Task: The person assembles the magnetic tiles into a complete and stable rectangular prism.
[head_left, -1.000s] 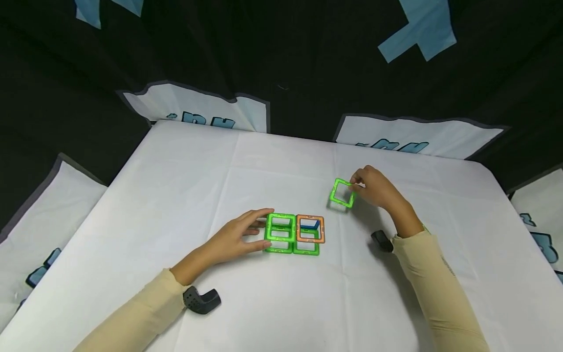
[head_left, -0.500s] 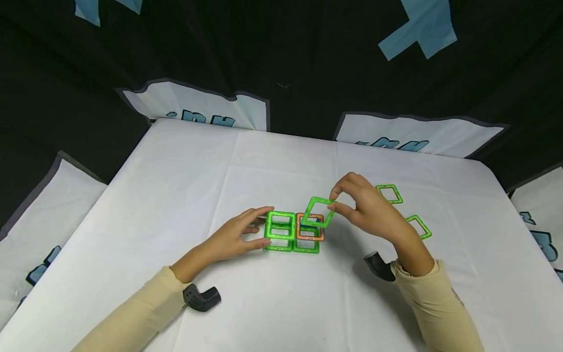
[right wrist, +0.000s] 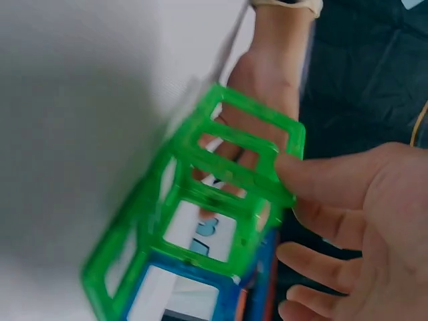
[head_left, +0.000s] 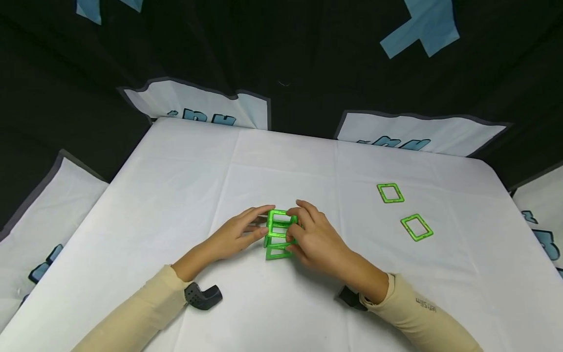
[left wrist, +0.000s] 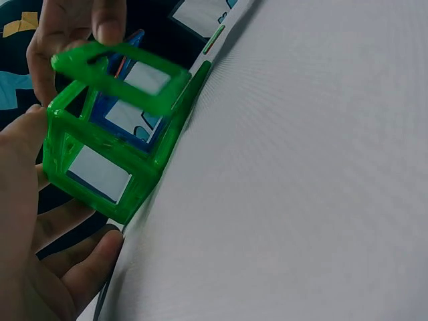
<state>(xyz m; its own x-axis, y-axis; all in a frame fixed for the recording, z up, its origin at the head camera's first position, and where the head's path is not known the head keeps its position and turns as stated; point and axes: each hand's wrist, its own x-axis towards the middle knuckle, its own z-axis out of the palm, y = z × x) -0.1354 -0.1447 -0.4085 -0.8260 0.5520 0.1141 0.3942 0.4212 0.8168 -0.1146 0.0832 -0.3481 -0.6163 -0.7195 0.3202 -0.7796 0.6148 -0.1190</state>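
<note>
In the head view, an open-framed block of square magnetic tiles [head_left: 278, 235] stands mid-table, mostly green. A blue tile [right wrist: 190, 269] shows in its wall in the right wrist view. My left hand [head_left: 235, 237] holds the block's left side, thumb at the near edge and fingers behind. My right hand [head_left: 318, 242] covers the block's right part and hides its orange tile in the head view. Between thumb and fingers it pinches a green square magnetic tile [left wrist: 110, 85], tilted close against the block in the left wrist view.
Two loose green tiles lie flat to the right, one farther back [head_left: 380, 194] and one nearer [head_left: 408, 231]. A white cloth [head_left: 176, 171] covers the table, with black curtain [head_left: 299, 98] behind it. A black wrist device [head_left: 203, 298] sits below each hand.
My right hand has carried the green tile from the right rear, over the orange tile, down to the block. The two loose tiles are now uncovered. My left hand has stayed put.
</note>
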